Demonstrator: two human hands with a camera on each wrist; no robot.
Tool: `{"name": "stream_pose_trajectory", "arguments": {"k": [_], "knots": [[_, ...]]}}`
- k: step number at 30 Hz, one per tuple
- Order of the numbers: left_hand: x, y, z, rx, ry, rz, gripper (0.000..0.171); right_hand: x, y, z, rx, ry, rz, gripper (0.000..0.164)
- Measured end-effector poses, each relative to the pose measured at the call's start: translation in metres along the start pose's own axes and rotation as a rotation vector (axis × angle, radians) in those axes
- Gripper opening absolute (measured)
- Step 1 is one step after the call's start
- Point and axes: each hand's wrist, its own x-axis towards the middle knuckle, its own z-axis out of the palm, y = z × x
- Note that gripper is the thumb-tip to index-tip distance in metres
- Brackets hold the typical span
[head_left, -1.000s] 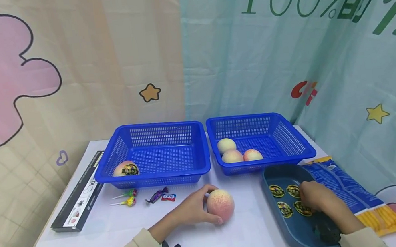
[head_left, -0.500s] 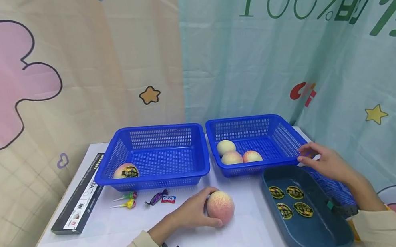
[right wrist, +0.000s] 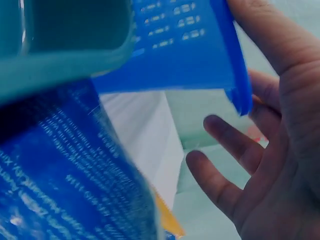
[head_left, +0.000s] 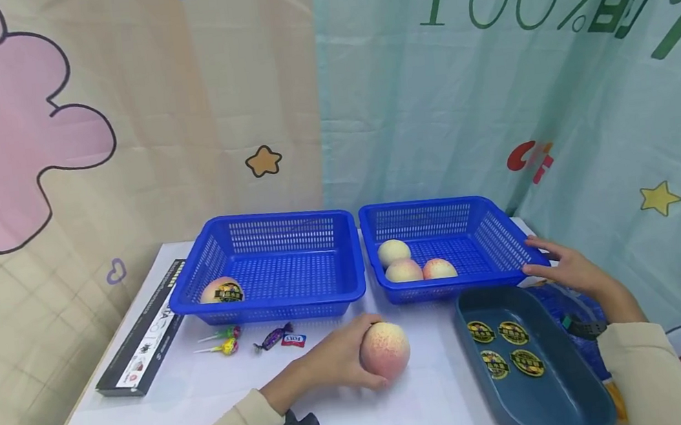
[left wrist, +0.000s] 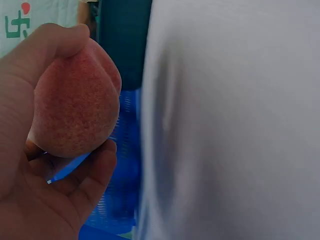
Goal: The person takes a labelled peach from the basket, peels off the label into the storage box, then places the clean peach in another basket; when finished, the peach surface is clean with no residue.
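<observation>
Fingers [head_left: 355, 349] of the left hand clamp a peach [head_left: 384, 350]; right fingers [head_left: 541, 255], spread apart, touch the three-peach basket [head_left: 505, 240].

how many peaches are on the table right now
5: one in the left hand, peach; one stickered in the left basket; three in the right basket. None looks hidden.

Matt-skinned peach [head_left: 384, 350]; perforated plastic baskets [head_left: 349, 293].
</observation>
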Motion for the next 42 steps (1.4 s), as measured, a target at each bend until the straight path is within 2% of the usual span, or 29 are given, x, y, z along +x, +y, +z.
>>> {"name": "stream_pose_trajectory", "arguments": {"k": [3, 5, 8, 10, 14, 16, 18, 19, 22, 26, 31, 37, 42], "knots": [[0.019, 0.017, -0.017, -0.066, 0.051, 0.046, 0.091, -0.001, 0.006, 0.000, 0.022, 0.014, -0.010, 0.079], [0.040, 0.030, -0.033, -0.111, 0.083, 0.083, 0.091, -0.002, 0.009, 0.000, 0.046, 0.013, -0.018, 0.077], [0.084, 0.045, -0.062, -0.156, 0.111, 0.119, 0.091, -0.002, 0.014, 0.000, 0.091, 0.006, -0.009, 0.076], [0.117, 0.048, -0.081, -0.166, 0.106, 0.100, 0.088, -0.001, 0.016, 0.001, 0.113, 0.002, -0.014, 0.075], [0.177, 0.034, -0.100, -0.140, 0.086, 0.011, 0.085, 0.000, 0.018, 0.004, 0.121, -0.002, -0.004, 0.077], [0.197, 0.023, -0.099, -0.134, 0.072, -0.046, 0.083, 0.001, 0.018, 0.006, 0.124, -0.008, 0.004, 0.078], [0.210, 0.014, -0.093, -0.124, 0.054, -0.099, 0.081, 0.002, 0.019, 0.007, 0.115, -0.009, 0.013, 0.079], [0.214, 0.011, -0.089, -0.111, 0.044, -0.126, 0.081, 0.002, 0.019, 0.008, 0.112, -0.009, 0.012, 0.079], [0.224, 0.008, -0.076, 0.008, 0.010, -0.208, 0.085, 0.001, 0.020, 0.008, 0.118, -0.004, 0.002, 0.079], [0.234, 0.014, -0.061, 0.170, -0.038, -0.268, 0.088, -0.001, 0.020, 0.007, 0.139, 0.014, -0.015, 0.077], [0.240, 0.021, -0.049, 0.202, -0.088, -0.315, 0.086, -0.004, 0.019, 0.007, 0.127, 0.035, -0.019, 0.075], [0.241, 0.018, -0.051, 0.254, -0.141, -0.373, 0.089, -0.001, 0.018, 0.008, 0.141, 0.036, -0.012, 0.077], [0.240, 0.009, -0.053, 0.323, -0.233, -0.365, 0.069, -0.003, 0.021, 0.009, 0.171, 0.033, -0.001, 0.077]]}}
